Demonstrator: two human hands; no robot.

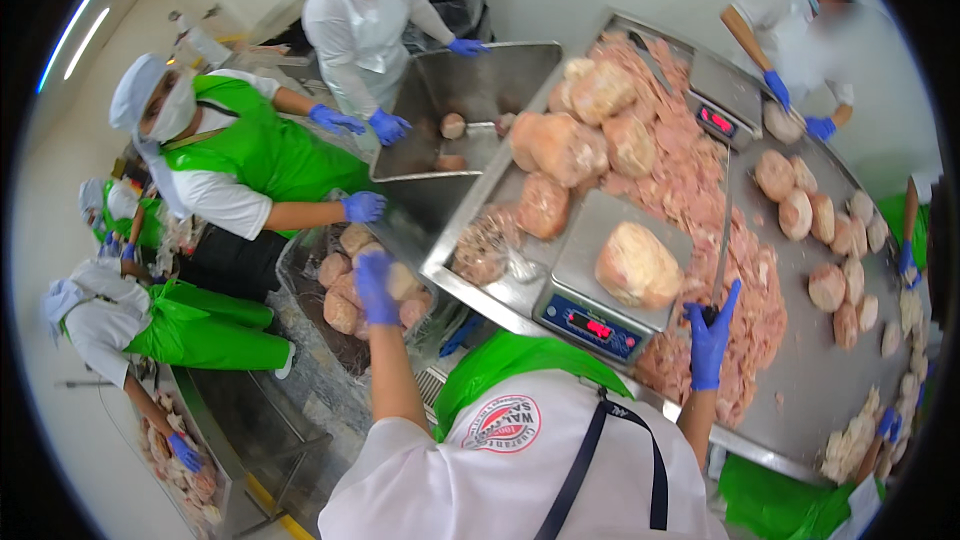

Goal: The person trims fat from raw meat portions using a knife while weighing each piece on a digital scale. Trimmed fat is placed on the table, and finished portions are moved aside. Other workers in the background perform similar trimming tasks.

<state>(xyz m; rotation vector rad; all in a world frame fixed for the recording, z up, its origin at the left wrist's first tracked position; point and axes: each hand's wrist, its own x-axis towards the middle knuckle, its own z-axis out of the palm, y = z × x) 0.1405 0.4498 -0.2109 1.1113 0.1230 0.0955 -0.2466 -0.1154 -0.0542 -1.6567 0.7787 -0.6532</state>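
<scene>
My right hand [708,342], in a blue glove, is closed around the handle of a long knife [725,225], its blade pointing away over the sliced pink meat [757,340]. My left hand [376,287], also blue-gloved, is raised over a plastic-lined bin [293,275] of rounded meat chunks [341,315]. Motion smears its fingers, so their closing cannot be told. Between my hands a large pale meat chunk [640,265] rests on a digital scale [662,217] with a lit red display. Neither hand touches that chunk.
Larger meat chunks [565,148] and a clear plastic bag [485,245] lie on the steel table [790,285] beyond the scale. A second scale [722,95] stands farther off. Co-workers surround the table; one in a green apron [245,140] reaches near a steel tub [540,60].
</scene>
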